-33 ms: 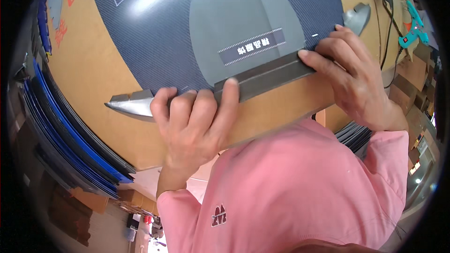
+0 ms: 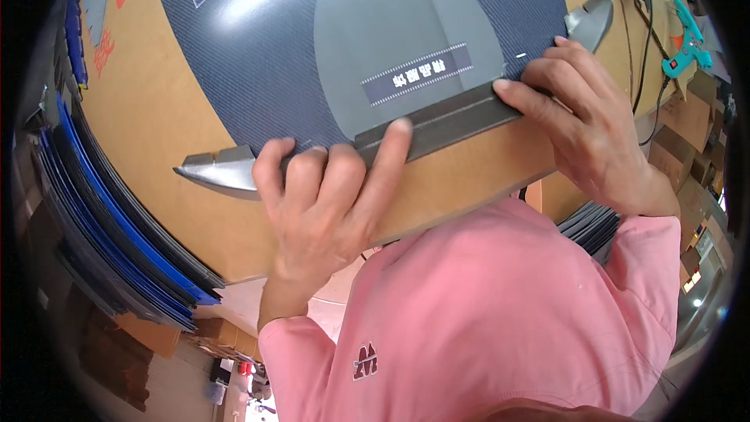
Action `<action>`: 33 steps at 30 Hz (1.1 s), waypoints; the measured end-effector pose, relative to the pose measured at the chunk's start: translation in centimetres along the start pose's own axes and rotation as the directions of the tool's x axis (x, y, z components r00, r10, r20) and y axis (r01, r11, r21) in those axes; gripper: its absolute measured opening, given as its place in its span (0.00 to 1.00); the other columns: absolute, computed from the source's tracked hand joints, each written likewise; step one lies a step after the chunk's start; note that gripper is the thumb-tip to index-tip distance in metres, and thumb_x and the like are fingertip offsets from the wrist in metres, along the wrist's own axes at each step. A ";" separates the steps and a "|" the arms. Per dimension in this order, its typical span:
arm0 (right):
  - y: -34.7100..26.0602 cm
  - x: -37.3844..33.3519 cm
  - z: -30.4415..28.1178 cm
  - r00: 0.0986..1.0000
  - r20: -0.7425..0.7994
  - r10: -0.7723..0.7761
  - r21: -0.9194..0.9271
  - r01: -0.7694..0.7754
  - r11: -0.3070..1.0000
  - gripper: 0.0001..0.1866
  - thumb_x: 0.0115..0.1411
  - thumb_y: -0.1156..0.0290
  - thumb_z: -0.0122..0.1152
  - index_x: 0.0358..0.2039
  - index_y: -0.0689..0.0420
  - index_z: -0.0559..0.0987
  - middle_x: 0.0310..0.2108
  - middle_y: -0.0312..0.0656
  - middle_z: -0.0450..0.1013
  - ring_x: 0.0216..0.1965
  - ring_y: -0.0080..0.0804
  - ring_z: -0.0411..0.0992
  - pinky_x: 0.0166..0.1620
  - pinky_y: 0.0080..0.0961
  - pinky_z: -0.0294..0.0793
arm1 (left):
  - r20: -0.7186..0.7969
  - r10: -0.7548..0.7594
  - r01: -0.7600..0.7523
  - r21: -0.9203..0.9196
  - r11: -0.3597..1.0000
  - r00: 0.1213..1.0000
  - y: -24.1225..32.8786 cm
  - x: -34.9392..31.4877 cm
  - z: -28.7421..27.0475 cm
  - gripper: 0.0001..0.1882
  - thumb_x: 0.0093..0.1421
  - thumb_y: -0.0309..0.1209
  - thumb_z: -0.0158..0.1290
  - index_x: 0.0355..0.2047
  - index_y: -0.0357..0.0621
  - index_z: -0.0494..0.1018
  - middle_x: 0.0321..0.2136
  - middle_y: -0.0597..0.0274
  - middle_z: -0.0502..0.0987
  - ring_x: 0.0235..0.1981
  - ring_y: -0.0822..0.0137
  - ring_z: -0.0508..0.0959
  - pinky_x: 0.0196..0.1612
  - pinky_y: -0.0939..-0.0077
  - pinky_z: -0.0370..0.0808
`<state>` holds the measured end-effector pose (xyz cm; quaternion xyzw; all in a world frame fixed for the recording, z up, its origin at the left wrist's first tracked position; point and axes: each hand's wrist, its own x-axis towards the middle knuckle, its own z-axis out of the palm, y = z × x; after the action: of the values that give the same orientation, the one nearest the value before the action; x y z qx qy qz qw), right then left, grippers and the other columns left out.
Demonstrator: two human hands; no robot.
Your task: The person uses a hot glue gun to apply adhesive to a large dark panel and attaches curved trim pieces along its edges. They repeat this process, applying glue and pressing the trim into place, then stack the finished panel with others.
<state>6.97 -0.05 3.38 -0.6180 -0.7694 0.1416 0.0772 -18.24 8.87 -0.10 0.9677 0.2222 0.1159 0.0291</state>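
A long dark grey strip (image 2: 461, 119) with a lengthwise groove lies along the near edge of a glossy dark blue sheet (image 2: 242, 70). At its two ends are shiny silver, pointed pieces, a left tip (image 2: 223, 174) and a right tip (image 2: 591, 23). My left hand (image 2: 320, 203) grips the strip's left part, its fingers bent over the far side and its thumb pressed on top. With thumb on the groove's edge and fingers curled over the far side, my right hand (image 2: 582, 121) holds the right part. The sheet bears a large grey rounded shape and a dark printed label (image 2: 418, 74).
Under the sheet is a tan table (image 2: 187, 121) with red marks at the far left. Blue and black curved sheets (image 2: 117, 219) are stacked below its left edge. A teal glue gun (image 2: 687, 43) with a black cord lies at the far right, near cardboard boxes (image 2: 680, 144).
My left thumb has slid slightly right along the strip. Both hands, the strip and the sheet have shifted very slightly left in the picture.
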 end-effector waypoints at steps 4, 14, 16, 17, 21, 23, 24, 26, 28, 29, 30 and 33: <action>0.0 -0.2 0.1 1.000 -0.020 0.011 0.036 -0.010 0.999 0.25 0.37 0.83 0.59 0.41 0.58 0.77 0.36 0.43 0.67 0.43 0.45 0.68 0.52 0.42 0.68 | 0.098 0.086 -0.084 -0.027 0.996 0.991 -0.3 1.7 -1.0 0.22 0.47 0.31 0.52 0.46 0.53 0.76 0.24 0.67 0.60 0.26 0.67 0.63 0.37 0.64 0.62; -0.1 2.1 2.3 0.949 -0.140 -0.283 0.042 0.291 0.956 0.21 0.44 0.63 0.61 0.43 0.40 0.77 0.47 0.21 0.72 0.53 0.32 0.63 0.58 0.50 0.50 | 0.275 0.047 -0.024 -0.088 0.996 0.960 0.1 3.2 -2.8 0.21 0.48 0.33 0.53 0.46 0.49 0.75 0.23 0.67 0.61 0.27 0.67 0.65 0.37 0.64 0.62; 0.3 1.7 2.8 0.960 -0.150 -0.237 0.029 0.244 0.969 0.21 0.45 0.60 0.61 0.44 0.37 0.78 0.46 0.14 0.73 0.52 0.27 0.63 0.59 0.47 0.45 | 0.275 0.062 -0.043 -0.074 0.996 0.959 -0.2 3.1 -2.4 0.21 0.49 0.33 0.52 0.46 0.50 0.75 0.23 0.67 0.61 0.27 0.67 0.65 0.38 0.63 0.62; 0.5 1.5 2.7 0.963 -0.144 -0.227 0.026 0.233 0.972 0.21 0.45 0.59 0.61 0.43 0.37 0.78 0.46 0.12 0.73 0.50 0.26 0.63 0.59 0.46 0.44 | 0.275 0.071 -0.054 -0.068 0.996 0.959 -0.2 3.0 -2.3 0.21 0.49 0.34 0.52 0.46 0.50 0.75 0.23 0.67 0.60 0.27 0.67 0.65 0.38 0.62 0.62; 1.6 1.2 2.9 0.959 -0.166 -0.232 -0.028 0.230 0.973 0.18 0.44 0.57 0.62 0.39 0.35 0.79 0.42 0.11 0.75 0.44 0.24 0.63 0.58 0.44 0.45 | 0.279 0.051 -0.035 -0.062 0.997 0.959 -0.2 2.8 -2.2 0.21 0.49 0.35 0.52 0.46 0.50 0.76 0.23 0.68 0.60 0.27 0.67 0.65 0.39 0.62 0.62; 1.9 0.8 2.7 0.967 -0.178 -0.183 -0.056 0.175 0.983 0.16 0.44 0.57 0.62 0.37 0.36 0.80 0.39 0.12 0.76 0.42 0.25 0.62 0.57 0.44 0.45 | 0.270 0.055 -0.037 -0.072 0.997 0.961 -0.3 2.9 -2.1 0.21 0.49 0.35 0.51 0.45 0.50 0.76 0.23 0.68 0.60 0.27 0.67 0.65 0.39 0.61 0.62; 2.1 0.6 2.4 0.969 -0.187 -0.165 -0.075 0.153 0.985 0.15 0.45 0.56 0.62 0.37 0.36 0.81 0.38 0.12 0.77 0.41 0.25 0.62 0.57 0.43 0.45 | 0.254 0.050 -0.031 -0.080 0.996 0.966 -0.4 2.7 -2.1 0.21 0.49 0.35 0.52 0.45 0.50 0.76 0.23 0.68 0.60 0.27 0.67 0.65 0.39 0.61 0.62; 2.4 0.1 2.2 0.969 -0.200 -0.147 -0.082 0.133 0.988 0.15 0.45 0.56 0.63 0.37 0.37 0.81 0.36 0.14 0.78 0.41 0.25 0.62 0.57 0.43 0.45 | 0.222 0.042 -0.021 -0.098 0.995 0.974 -0.4 2.4 -1.8 0.20 0.49 0.34 0.52 0.45 0.50 0.76 0.23 0.68 0.60 0.28 0.67 0.65 0.40 0.60 0.62; 2.4 -0.3 2.0 0.969 -0.209 -0.134 -0.093 0.117 0.989 0.16 0.45 0.55 0.64 0.37 0.39 0.81 0.35 0.16 0.78 0.41 0.26 0.62 0.56 0.42 0.45 | 0.205 0.019 0.006 -0.122 0.993 0.979 -0.1 2.5 -2.0 0.19 0.48 0.33 0.52 0.43 0.48 0.77 0.23 0.67 0.61 0.27 0.66 0.65 0.40 0.61 0.62; 2.4 -0.4 1.9 0.969 -0.206 -0.137 -0.093 0.120 0.988 0.16 0.45 0.55 0.64 0.37 0.40 0.81 0.35 0.17 0.78 0.41 0.26 0.62 0.56 0.42 0.46 | 0.197 0.006 0.020 -0.133 0.991 0.980 0.0 2.5 -2.1 0.19 0.48 0.32 0.53 0.43 0.47 0.77 0.23 0.66 0.62 0.27 0.66 0.65 0.40 0.61 0.63; 2.4 -0.2 1.9 0.969 -0.205 -0.141 -0.090 0.125 0.988 0.17 0.45 0.55 0.64 0.37 0.41 0.81 0.35 0.17 0.78 0.41 0.26 0.62 0.56 0.42 0.46 | 0.172 0.000 0.025 -0.142 0.990 0.985 0.0 2.4 -2.1 0.18 0.48 0.31 0.53 0.42 0.45 0.77 0.23 0.66 0.62 0.27 0.66 0.65 0.40 0.62 0.63; 2.6 -0.8 1.7 0.959 -0.254 -0.125 -0.168 0.083 0.982 0.13 0.46 0.57 0.65 0.35 0.38 0.80 0.33 0.18 0.76 0.44 0.27 0.63 0.54 0.43 0.47 | 0.084 -0.018 0.032 -0.169 0.985 0.996 -0.2 1.5 -1.5 0.16 0.47 0.27 0.55 0.39 0.41 0.77 0.22 0.64 0.64 0.27 0.64 0.66 0.40 0.64 0.63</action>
<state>9.04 -0.49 0.98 -0.5942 -0.7925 -0.0066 0.1375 -17.36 9.76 1.61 0.9627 0.2224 0.0944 0.1222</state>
